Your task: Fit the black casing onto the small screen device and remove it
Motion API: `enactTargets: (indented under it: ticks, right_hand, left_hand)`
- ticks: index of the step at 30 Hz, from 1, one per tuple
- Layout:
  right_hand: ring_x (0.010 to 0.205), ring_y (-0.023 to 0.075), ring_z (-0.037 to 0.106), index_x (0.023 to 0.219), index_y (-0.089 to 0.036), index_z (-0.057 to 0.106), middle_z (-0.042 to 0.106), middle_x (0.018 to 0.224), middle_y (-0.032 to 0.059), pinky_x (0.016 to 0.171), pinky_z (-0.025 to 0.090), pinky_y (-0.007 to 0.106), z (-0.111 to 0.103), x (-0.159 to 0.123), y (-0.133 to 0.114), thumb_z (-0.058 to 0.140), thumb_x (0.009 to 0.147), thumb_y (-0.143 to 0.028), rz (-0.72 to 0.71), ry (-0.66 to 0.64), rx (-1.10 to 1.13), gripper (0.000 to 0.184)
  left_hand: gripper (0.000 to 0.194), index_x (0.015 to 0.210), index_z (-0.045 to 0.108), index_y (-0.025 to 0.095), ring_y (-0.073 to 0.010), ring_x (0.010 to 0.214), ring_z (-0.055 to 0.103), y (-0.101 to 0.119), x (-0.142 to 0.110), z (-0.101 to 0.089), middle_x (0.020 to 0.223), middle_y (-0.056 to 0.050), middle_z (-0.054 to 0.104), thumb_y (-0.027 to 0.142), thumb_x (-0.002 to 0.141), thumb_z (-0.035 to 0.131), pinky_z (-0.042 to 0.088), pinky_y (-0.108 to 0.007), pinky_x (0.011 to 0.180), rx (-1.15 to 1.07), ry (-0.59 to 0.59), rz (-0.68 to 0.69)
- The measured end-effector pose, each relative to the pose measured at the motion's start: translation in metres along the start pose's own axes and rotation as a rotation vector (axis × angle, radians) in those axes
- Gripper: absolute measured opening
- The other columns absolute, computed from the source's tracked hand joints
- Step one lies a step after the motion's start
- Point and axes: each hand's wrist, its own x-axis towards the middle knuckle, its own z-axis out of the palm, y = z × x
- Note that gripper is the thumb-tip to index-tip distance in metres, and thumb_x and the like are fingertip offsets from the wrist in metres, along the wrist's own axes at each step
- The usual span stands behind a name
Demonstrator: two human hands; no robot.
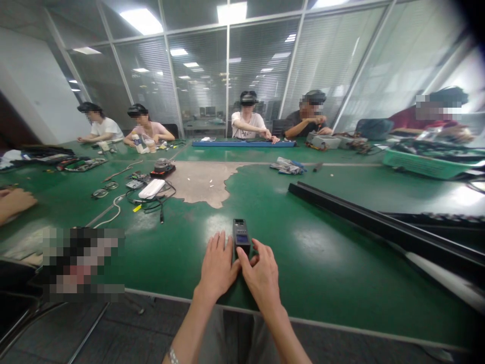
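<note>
A small black handheld device (241, 236) with a lit blue screen lies on the green table (310, 253) just ahead of me. My left hand (219, 265) rests flat beside its left side, fingers stretched forward and touching the device's edge. My right hand (261, 273) is at the device's near end, with thumb and forefinger curled and pinching its lower right corner. Both forearms come in from the bottom edge.
A long black rail (379, 222) runs diagonally at the right. White and black cables, a white box (151, 188) and small parts lie at the left. A worn bare patch (204, 184) marks the table's middle. Several people work along the far side, and another person's hand (15, 202) is at the left.
</note>
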Motion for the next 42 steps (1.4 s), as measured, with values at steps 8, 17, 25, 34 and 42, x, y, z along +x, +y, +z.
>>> enactTargets:
  ticks: [8, 17, 25, 34, 42]
  right_hand:
    - [0.082, 0.0198, 0.06, 0.097, -0.018, 0.06, 0.063, 0.094, 0.0084, 0.079, 0.049, 0.036, -0.009, -0.001, 0.011, 0.037, 0.097, -0.043, 0.129, 0.019, 0.194, 0.033]
    - [0.099, 0.0248, 0.059, 0.118, -0.015, 0.055, 0.058, 0.116, 0.0159, 0.075, 0.055, 0.036, -0.001, -0.004, 0.006, 0.054, 0.088, -0.049, 0.042, 0.03, 0.156, 0.045]
    - [0.114, 0.0316, 0.053, 0.134, -0.007, 0.046, 0.058, 0.122, 0.021, 0.098, 0.044, 0.046, 0.016, -0.002, -0.001, 0.061, 0.082, -0.053, -0.046, 0.033, -0.13, 0.071]
    - [0.109, 0.0314, 0.056, 0.127, -0.008, 0.052, 0.06, 0.111, 0.018, 0.09, 0.045, 0.039, 0.016, 0.009, -0.021, 0.057, 0.082, -0.058, 0.058, -0.025, -0.323, 0.067]
    - [0.096, 0.0283, 0.063, 0.118, -0.013, 0.055, 0.06, 0.104, 0.0134, 0.079, 0.047, 0.035, 0.013, 0.015, -0.034, 0.056, 0.083, -0.059, 0.096, -0.045, -0.391, 0.058]
  left_hand:
    - [0.06, 0.145, 0.04, 0.017, -0.0324, 0.148, 0.018, 0.004, -0.002, -0.006, 0.155, -0.014, 0.034, 0.052, 0.096, 0.042, 0.026, -0.054, 0.117, -0.056, 0.044, 0.014]
    - [0.058, 0.145, 0.04, 0.017, -0.0304, 0.148, 0.02, 0.003, -0.004, -0.006, 0.156, -0.014, 0.034, 0.048, 0.096, 0.042, 0.027, -0.05, 0.117, -0.116, 0.027, 0.033]
    - [0.055, 0.144, 0.042, 0.013, -0.0284, 0.148, 0.019, -0.001, -0.005, 0.0, 0.155, -0.014, 0.035, 0.032, 0.093, 0.043, 0.025, -0.046, 0.119, -0.101, 0.031, 0.013]
    - [0.056, 0.142, 0.046, 0.012, -0.0283, 0.149, 0.017, -0.005, -0.004, 0.003, 0.157, -0.013, 0.033, 0.028, 0.088, 0.046, 0.026, -0.049, 0.119, -0.124, 0.016, 0.035]
    - [0.06, 0.144, 0.043, 0.014, -0.0287, 0.147, 0.022, -0.005, -0.003, 0.002, 0.154, -0.013, 0.039, 0.027, 0.085, 0.048, 0.028, -0.053, 0.118, -0.143, 0.029, 0.07]
